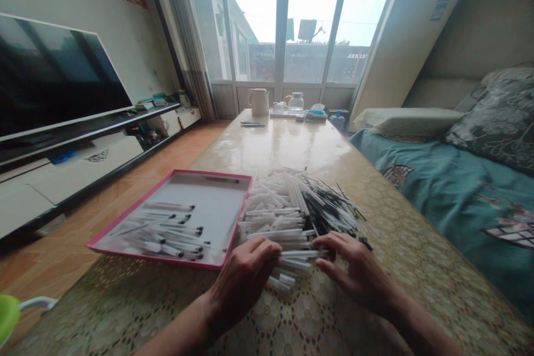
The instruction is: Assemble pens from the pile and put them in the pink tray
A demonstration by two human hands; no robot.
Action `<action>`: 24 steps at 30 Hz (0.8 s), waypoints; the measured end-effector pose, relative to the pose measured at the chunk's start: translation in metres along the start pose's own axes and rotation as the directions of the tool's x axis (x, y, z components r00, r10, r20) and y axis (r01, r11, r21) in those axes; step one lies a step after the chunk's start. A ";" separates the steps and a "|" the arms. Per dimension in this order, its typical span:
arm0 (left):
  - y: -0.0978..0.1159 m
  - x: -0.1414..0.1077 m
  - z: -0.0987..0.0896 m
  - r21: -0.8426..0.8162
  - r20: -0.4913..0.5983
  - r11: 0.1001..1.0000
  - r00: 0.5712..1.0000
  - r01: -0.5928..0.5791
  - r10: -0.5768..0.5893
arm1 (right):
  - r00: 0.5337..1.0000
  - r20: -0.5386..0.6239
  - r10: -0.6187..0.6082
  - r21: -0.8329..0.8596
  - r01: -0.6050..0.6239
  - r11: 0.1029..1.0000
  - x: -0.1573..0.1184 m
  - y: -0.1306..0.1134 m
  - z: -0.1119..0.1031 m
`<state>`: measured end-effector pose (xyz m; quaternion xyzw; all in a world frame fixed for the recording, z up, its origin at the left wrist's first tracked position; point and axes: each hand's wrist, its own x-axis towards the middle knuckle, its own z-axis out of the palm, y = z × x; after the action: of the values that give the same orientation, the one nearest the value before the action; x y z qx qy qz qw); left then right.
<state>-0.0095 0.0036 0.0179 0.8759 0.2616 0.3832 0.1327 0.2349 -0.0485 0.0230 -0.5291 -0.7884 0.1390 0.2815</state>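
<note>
Between my two hands lies a white pen barrel (301, 254), held level over the near edge of the pile. My left hand (252, 267) is closed on its left end. The fingers of my right hand (348, 261) pinch at its right end, where small details are blurred. Behind them spreads a heap of white pen barrels (273, 200), with thin dark refills (323, 206) at its right side. Small black pieces (365, 243) lie beside my right hand. To the left, a pink-rimmed tray (167, 260) holds several pens with black ends (179, 228).
The long table (334, 317) has a patterned cover. At its far end stand a beige jug (258, 102), a glass pitcher (296, 102) and a few dark pens (252, 123). A teal-covered seat (421, 178) is on the right, a television (58, 72) on the left.
</note>
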 end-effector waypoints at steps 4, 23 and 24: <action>0.006 -0.004 0.006 -0.031 0.132 0.997 0.989 0.070 -0.065 | 0.987 -0.018 -0.159 -0.216 0.151 0.965 0.001 -0.016 0.009; 0.012 0.000 0.006 0.289 0.254 0.924 0.951 -0.251 0.179 | 0.978 0.166 -0.123 -0.175 0.152 0.973 -0.003 -0.027 0.025; 0.014 0.001 0.005 0.304 0.274 0.918 0.946 -0.255 0.172 | 0.978 0.166 -0.129 -0.178 0.158 0.971 -0.003 -0.026 0.026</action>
<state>-0.0004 -0.0073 0.0210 0.9490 0.2070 0.2357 -0.0306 0.2012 -0.0599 0.0146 -0.4827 -0.8536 0.0824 0.1777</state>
